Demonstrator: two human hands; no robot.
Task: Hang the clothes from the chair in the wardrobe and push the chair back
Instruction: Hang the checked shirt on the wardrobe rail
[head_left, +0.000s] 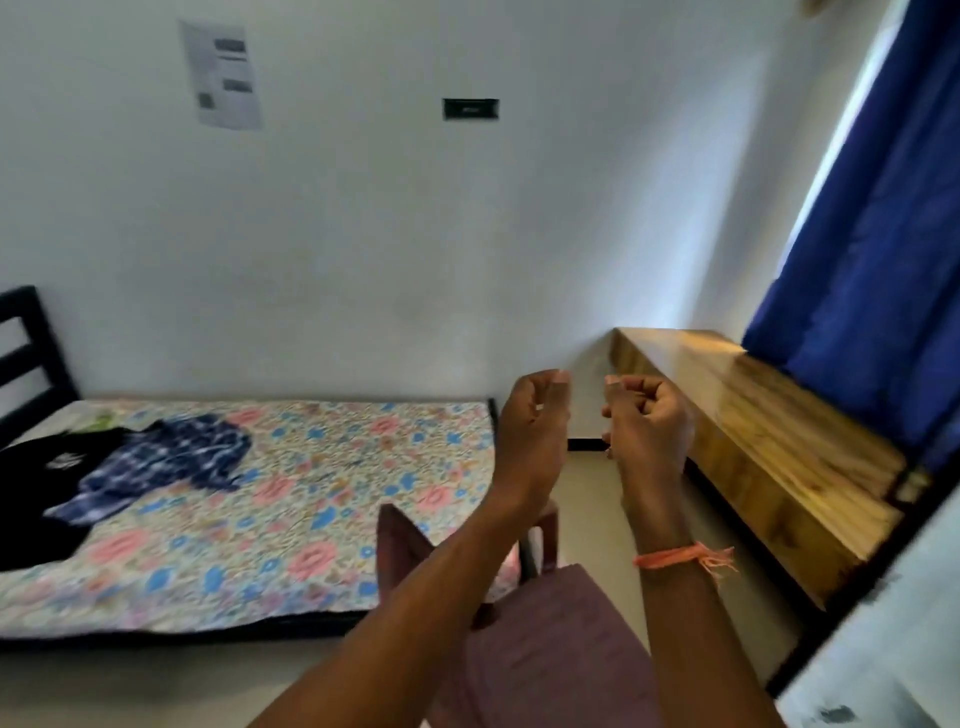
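A bed (322, 525) with a flowered cover stands against a white wall; a wooden worktop (769, 447) runs under a blue curtain (872, 270). Clothes (130, 467) lie on the bed. Both hands, left hand (532, 415) and right hand (649, 421), are raised above the chair (550, 665), fingers loosely curled, holding nothing.

1. Both bare forearms raised in front, reaching forward and up, roughly parallel.
2. Left hand (535, 415): fingers loosely curled, nothing held.
3. Right hand (649, 421): fingers loosely curled, nothing held.
4. Hands close together, not touching.
5. Orange thread band (675, 557) on right wrist.
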